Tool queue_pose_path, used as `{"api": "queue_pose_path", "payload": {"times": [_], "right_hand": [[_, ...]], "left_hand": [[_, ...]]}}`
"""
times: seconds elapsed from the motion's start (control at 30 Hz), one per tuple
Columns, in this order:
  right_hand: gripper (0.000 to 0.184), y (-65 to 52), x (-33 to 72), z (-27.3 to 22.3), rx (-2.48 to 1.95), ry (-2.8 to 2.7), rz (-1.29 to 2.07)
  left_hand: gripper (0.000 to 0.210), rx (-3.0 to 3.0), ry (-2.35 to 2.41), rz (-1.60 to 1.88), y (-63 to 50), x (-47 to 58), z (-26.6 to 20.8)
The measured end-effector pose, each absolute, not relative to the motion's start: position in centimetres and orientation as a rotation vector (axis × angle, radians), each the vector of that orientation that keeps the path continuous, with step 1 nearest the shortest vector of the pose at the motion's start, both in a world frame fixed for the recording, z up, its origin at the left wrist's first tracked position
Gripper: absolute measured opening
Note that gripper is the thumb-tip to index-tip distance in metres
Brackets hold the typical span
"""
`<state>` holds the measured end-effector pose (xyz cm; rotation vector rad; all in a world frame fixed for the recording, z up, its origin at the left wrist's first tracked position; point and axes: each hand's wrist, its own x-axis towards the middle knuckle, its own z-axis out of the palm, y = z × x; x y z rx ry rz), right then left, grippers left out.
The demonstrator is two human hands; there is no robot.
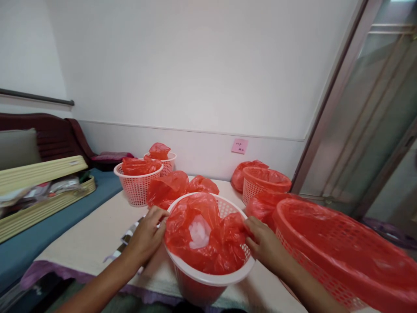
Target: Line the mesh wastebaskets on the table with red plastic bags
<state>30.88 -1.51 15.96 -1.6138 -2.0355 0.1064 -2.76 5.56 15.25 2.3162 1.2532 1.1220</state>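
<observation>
A white plastic basket [228, 278] with a perforated wall stands close in front of me. A crumpled red plastic bag [224, 248] lies inside it, with something whitish [199, 231] showing in its opening. My left hand [151, 230] is closed at the basket's left rim, its fingertips partly hidden. At the right rim my right hand [262, 239] is closed, with thumb and fingers pinching the edge of the red bag. A checked cloth or wrapper [125, 239] lies beside my left hand.
Pink baskets [137, 189] with red bags stand at the back left. Loose red bags [167, 189] lie behind my basket. On the right are a lined red basket [265, 178] and a large red basket [329, 256]. A yellow case [48, 202] lies open at left.
</observation>
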Motion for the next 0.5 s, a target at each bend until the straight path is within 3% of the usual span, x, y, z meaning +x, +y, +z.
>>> {"api": "queue_pose_path", "payload": {"times": [0.3,0.5], "right_hand": [[0.034,-4.5,31.9,12.3,-1.519,-1.580,0.092],[0.037,-7.4,31.4,4.2,-1.652,-1.313,0.343]], "left_hand": [[0.030,2.112,1.265,0.999,0.0,-4.6,13.7],[0.044,2.158,1.126,0.819,-2.6,-2.2,11.6]]}}
